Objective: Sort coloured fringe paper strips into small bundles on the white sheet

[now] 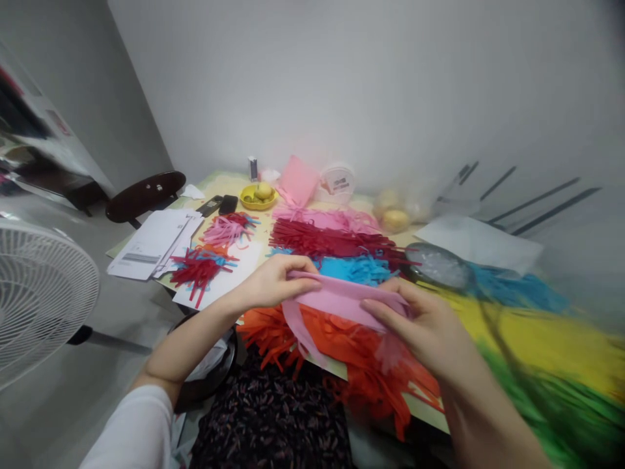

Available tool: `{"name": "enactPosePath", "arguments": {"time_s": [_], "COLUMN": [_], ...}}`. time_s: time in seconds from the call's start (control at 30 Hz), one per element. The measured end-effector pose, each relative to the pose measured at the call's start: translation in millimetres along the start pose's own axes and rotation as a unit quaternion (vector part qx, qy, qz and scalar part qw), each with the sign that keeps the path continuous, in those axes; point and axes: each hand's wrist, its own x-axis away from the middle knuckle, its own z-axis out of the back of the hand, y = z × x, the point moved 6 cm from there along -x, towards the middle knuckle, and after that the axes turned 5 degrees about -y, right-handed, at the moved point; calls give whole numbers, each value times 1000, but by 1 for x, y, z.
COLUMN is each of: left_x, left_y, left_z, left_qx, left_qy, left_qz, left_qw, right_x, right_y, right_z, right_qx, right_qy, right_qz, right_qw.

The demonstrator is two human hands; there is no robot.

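Note:
A folded sheet of pink paper [342,298] with fringed strips hanging from it is stretched between my two hands. My left hand [276,281] pinches its left end between thumb and fingers. At the right end, my right hand [420,319] grips it the same way. Below the pink paper lies orange fringed paper [278,329], part of it drooping over the table's near edge. Just behind are blue fringed paper [356,268] and dark red fringed paper [327,240]. More pink fringed paper [332,218] lies farther back.
Bunches of mixed strips [200,268] and printed papers [151,244] lie at left, near a yellow fruit bowl [258,198] and phone [228,204]. Yellow paper [517,332] and green fringe [561,404] spread at right, by a dark round fan [437,266]. A white fan [43,303] stands left.

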Motion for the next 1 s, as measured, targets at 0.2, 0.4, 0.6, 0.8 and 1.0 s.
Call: {"name": "enactPosePath", "arguments": {"time_s": [0.2,0.4,0.6,0.8,1.0], "left_x": [5,7,6,7,6], "left_y": [-1,-9,-12,-20,-25], "left_z": [2,-4,-4,-6,-8], "left_qx": [17,175,238,284,307], "left_qy": [32,3,8,11,4], "left_qz": [-38,-29,-46,-30,-24], "left_qw": [999,984,970,958,951], "right_x": [7,16,14,11,12], "right_y": [0,25,29,12,1], "right_z": [1,-5,-13,-10,-7], "right_qx": [-27,-109,-228,-175,-78], "right_qy": [48,65,47,22,8], "right_qz": [2,-14,18,90,137], "right_qw": [998,992,972,980,988]}}
